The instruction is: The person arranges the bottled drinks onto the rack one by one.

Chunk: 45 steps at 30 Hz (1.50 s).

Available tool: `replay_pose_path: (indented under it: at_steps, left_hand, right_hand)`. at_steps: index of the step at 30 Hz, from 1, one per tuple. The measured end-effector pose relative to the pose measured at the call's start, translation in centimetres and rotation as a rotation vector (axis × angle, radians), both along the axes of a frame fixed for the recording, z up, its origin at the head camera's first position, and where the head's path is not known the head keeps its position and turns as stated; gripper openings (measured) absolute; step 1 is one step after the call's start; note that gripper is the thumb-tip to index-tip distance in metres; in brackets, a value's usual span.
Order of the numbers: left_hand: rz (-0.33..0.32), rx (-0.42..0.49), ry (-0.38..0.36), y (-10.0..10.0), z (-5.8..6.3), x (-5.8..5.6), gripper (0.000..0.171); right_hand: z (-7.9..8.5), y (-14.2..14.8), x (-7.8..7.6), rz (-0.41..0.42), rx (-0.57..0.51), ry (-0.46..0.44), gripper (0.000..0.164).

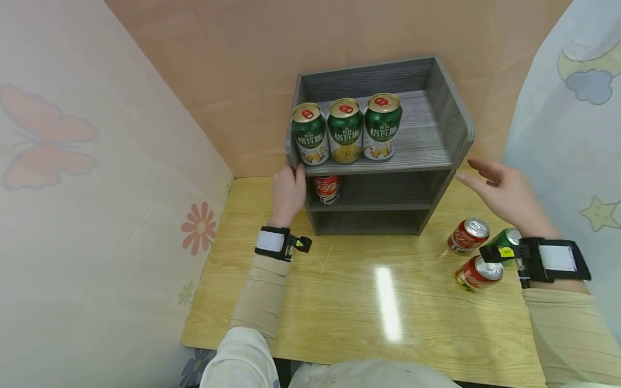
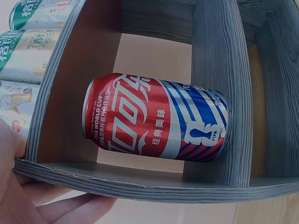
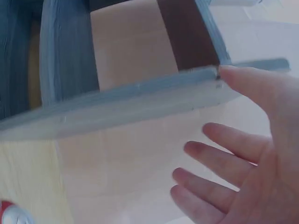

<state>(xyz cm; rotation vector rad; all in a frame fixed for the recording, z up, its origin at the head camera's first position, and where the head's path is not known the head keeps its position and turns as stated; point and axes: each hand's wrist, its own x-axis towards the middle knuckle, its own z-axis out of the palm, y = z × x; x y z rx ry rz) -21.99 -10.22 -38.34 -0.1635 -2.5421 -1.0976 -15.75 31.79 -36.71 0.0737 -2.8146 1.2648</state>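
A grey wood-grain shelf unit [image 1: 421,129] stands upright at the back of the table. My left hand [image 1: 287,195] grips its left side panel, thumb at the front by the top shelf and fingers along the outside. On the right, my right hand [image 1: 511,196] has its fingers spread, with the thumb tip right at the side panel's front edge [image 3: 135,89]. Three green-and-white cans [image 1: 310,132] line the left part of the top shelf. Below them, a red-and-blue cola can [image 2: 154,119] stands at the left of the middle compartment.
Two red cola cans [image 1: 468,236] and a green can [image 1: 504,237], partly behind the right wrist strap, stand on the wooden table [image 1: 349,302] to the right. Patterned sheets [image 1: 145,215] hang on both sides, and a brown backdrop [image 1: 233,81] lies behind the shelf.
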Motion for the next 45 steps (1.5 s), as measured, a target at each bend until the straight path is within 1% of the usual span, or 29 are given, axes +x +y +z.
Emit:
replay_pose_path:
  at_steps: [3,6,11,14,17,24,27,30,33,37,42,45]
  left_hand:
    - [-0.002,0.004,0.002,0.0,0.0,0.0,0.03]
    - [-0.001,0.006,0.003,0.0,0.0,0.0,0.031]
    - [-0.004,-0.004,0.006,-0.1,-0.1,0.0,0.033]
    - [-0.007,-0.01,0.012,-0.1,-0.1,0.0,0.031]
    - [-0.011,-0.008,0.015,-0.1,0.1,0.0,0.03]
    - [-0.014,-0.002,0.004,-0.2,0.2,0.1,0.028]
    - [-0.01,-0.004,-0.003,-0.1,0.2,0.2,0.03]
    - [-0.008,-0.005,-0.009,-0.1,0.2,0.3,0.031]
    - [-0.007,-0.011,-0.012,-0.1,0.3,0.3,0.031]
    - [-0.005,-0.012,-0.018,-0.2,0.2,0.3,0.033]
    - [0.0,-0.017,-0.028,-0.2,0.3,0.2,0.033]
    - [-0.002,-0.019,-0.028,-0.2,0.2,0.1,0.031]
  right_hand:
    - [-0.2,0.8,0.1,0.042,0.071,-0.03,0.068]
    - [-0.8,1.7,0.2,0.071,0.129,-0.098,0.073]
    - [-2.4,3.3,-0.2,0.119,0.24,-0.239,0.082]
    - [-3.4,4.1,-0.6,0.139,0.293,-0.288,0.085]
    - [-4.2,4.6,-0.9,0.151,0.321,-0.319,0.089]
    - [-5.9,4.6,-1.6,0.187,0.434,-0.354,0.089]
    - [-6.9,4.5,-1.5,0.221,0.454,-0.364,0.085]
    - [-8.0,4.4,-1.3,0.247,0.452,-0.367,0.081]
    - [-8.9,4.4,-1.2,0.237,0.457,-0.38,0.083]
    - [-10.1,4.4,-1.4,0.205,0.454,-0.404,0.089]
    - [-11.6,4.7,-1.7,0.178,0.469,-0.391,0.09]
    - [-12.0,4.7,-1.7,0.165,0.474,-0.379,0.087]
